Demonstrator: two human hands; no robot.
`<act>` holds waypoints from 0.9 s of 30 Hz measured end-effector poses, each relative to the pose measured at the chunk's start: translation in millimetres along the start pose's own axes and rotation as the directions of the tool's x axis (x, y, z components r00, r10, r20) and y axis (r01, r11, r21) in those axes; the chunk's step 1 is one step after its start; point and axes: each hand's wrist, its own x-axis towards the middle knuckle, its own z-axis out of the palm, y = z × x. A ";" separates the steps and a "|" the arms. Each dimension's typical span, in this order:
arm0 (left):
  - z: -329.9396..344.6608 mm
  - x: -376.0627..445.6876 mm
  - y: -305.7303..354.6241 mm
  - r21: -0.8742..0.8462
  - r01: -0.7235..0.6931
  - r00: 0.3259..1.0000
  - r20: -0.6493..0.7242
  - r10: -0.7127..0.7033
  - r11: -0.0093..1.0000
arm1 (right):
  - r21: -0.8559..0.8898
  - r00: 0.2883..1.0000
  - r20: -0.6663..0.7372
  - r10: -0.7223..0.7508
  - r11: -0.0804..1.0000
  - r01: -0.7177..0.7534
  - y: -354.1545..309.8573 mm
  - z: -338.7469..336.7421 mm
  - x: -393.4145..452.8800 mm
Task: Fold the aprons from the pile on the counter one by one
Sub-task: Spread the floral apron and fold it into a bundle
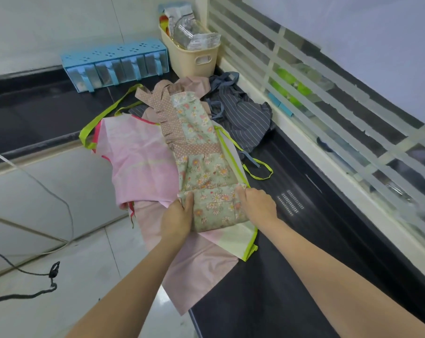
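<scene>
A green floral apron (201,147) with brown polka-dot ruffle and waistband lies lengthwise on top of the pile, folded in half along its length. Its near end is turned over into a fold (216,211). My left hand (178,215) grips the left edge of that fold, thumb on top. My right hand (256,203) grips the right edge the same way. Under it lie a pink apron (135,157) with lime-green straps, partly hanging off the counter edge, and a dusty-pink cloth (194,272). A dark striped apron (240,118) is crumpled behind, to the right.
The black counter (291,276) runs along a louvred window (340,98) on the right. A blue spice rack (116,64) and a beige basket (194,52) of packets stand at the far end. Cables (35,284) trail over the tiled floor at left.
</scene>
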 end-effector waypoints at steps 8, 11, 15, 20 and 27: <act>-14.4 10.5 10.6 -0.087 0.070 0.998 0.017 -0.068 0.994 | 0.064 0.997 0.060 0.046 0.997 -0.050 0.8 1.5 11.8; -22.9 9.1 15.1 -0.125 -0.057 0.976 -0.216 0.029 0.991 | 0.059 0.995 0.066 0.075 0.995 -0.079 -4.4 -2.2 13.3; -29.6 9.3 21.1 -0.014 -0.107 0.980 -0.170 0.104 0.994 | 0.043 0.989 0.076 0.129 0.990 -0.133 -10.1 -5.8 12.3; -34.0 20.3 22.1 -0.151 0.091 0.996 0.008 -0.091 0.984 | 0.024 0.984 0.086 0.158 0.987 -0.160 -14.4 -10.3 8.7; -34.9 20.9 22.5 -0.210 0.147 0.989 0.051 -0.140 0.967 | -0.013 0.994 -0.051 0.097 0.995 -0.098 -13.8 -7.2 -2.4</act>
